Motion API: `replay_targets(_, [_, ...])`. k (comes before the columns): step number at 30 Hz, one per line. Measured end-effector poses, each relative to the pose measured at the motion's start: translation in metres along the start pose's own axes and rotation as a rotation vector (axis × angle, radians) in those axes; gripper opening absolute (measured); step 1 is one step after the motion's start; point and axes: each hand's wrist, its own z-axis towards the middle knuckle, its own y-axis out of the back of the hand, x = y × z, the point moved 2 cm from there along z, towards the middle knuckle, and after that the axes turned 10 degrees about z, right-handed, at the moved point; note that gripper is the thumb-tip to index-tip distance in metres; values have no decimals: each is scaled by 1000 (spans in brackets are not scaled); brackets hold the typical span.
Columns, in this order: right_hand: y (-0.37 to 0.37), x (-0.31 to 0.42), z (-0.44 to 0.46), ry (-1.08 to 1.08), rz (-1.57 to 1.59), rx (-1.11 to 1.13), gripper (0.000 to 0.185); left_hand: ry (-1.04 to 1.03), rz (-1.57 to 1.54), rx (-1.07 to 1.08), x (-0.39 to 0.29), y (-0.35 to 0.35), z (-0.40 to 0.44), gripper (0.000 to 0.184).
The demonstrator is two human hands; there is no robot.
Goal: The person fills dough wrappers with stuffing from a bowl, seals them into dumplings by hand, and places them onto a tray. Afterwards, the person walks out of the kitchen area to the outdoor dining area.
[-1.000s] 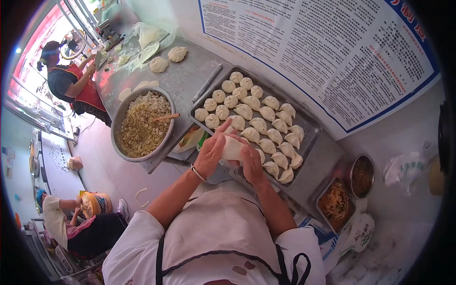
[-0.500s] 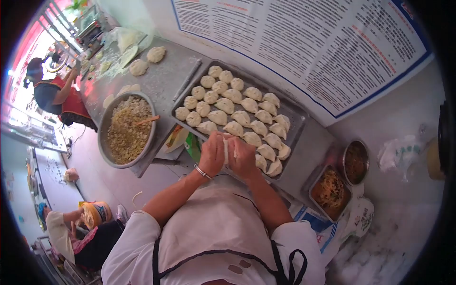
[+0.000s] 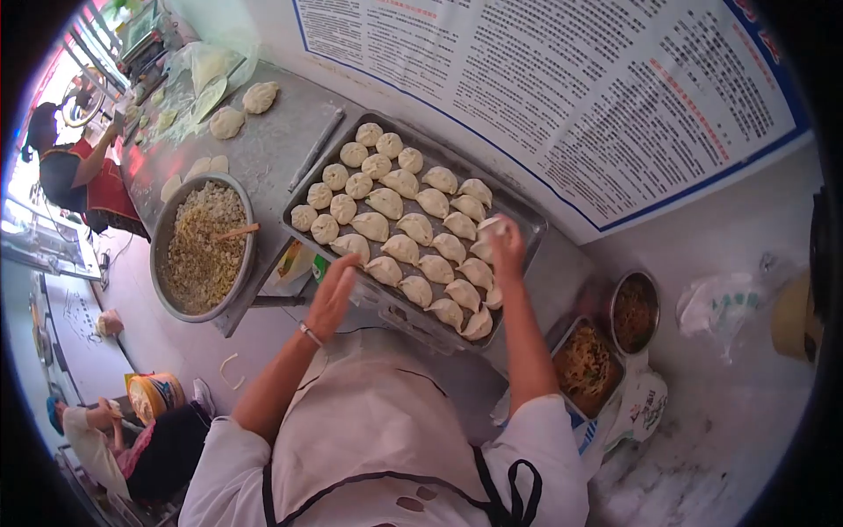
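My right hand [image 3: 507,248] is over the right part of a metal tray [image 3: 452,164]. Its fingers are closed on a pale crescent dumpling [image 3: 492,226], partly hidden by them. My left hand [image 3: 334,297], with a bracelet at the wrist, is at the tray's near edge. Its fingers are stretched out and nothing shows in them. Rows of crescent dumplings [image 3: 415,228] fill the middle and right of the tray. Round pleated buns [image 3: 358,184] sit along its left side.
Left of the tray stands a big bowl [image 3: 160,263] of chopped filling with a wooden utensil [image 3: 237,232]. Dough lumps [image 3: 260,97] lie behind it. At right are a rectangular pan [image 3: 587,369] and a round bowl [image 3: 634,312] of food. Two people work at left.
My hands have parted from where they were together at the tray's near edge. The right moved out over the tray with the dumpling; the left opened and moved left. The view shifted slightly.
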Motion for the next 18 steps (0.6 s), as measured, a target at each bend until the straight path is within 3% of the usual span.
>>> replay_targets(2, [27,-27,44,148,-229,-21,39,84,-23,-74,11,20,-10,37])
replay_targets(5, [39,-58,83,164,-373,-19,40,198,-60,-186,20,46,-30,36])
replay_targets(8, [45,-83,97,31,-664,54,42,289,-58,-264,33,66,-50,38])
replay_targets(12, [44,-72,96,106,-1054,55,43,350,-69,-332,46,84,-71,39])
replay_targets(16, [36,-53,90,4,-1044,13,47,359,-112,-325,57,100,-79,36])
replay_targets(18, [29,-53,93,233,-1146,-50,46,366,-130,-333,61,114,-82,35])
